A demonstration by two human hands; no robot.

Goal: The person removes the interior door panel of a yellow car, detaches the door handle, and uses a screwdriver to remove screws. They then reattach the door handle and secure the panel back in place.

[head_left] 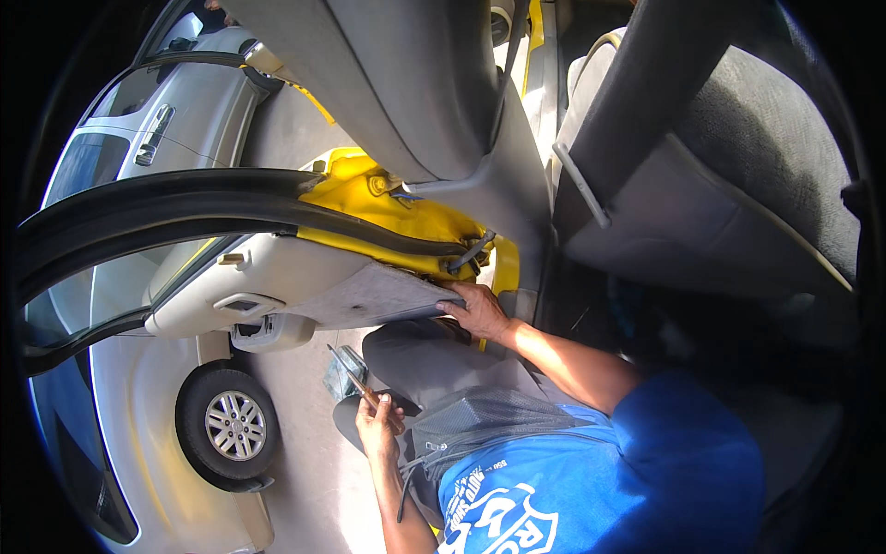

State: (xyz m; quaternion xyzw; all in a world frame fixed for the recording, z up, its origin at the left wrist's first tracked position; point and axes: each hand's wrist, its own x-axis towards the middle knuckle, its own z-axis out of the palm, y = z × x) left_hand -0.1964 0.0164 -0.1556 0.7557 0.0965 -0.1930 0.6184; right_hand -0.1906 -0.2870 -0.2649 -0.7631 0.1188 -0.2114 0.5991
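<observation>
In my left hand [378, 429] is a screwdriver-like tool [351, 374] with a long thin metal shaft and a brown handle, its tip pointing up and away from me. My fingers are closed round the handle. My right hand [475, 312] reaches across to the yellow car's open door and grips the edge of the door's trim panel [355, 294]; some fingertips are hidden there. This light grey panel carries a pull handle [249, 303]. Beside its edge the yellow door frame [369, 198] and a black door check strap [472, 251] show.
A grey pillar trim [415, 83] and a grey seat [775, 138] fill the upper right. My bent knees [434, 360] are close under the door. Beyond the door stands a silver vehicle with a wheel [231, 425]. A greenish block-like thing [343, 371] lies behind the tool.
</observation>
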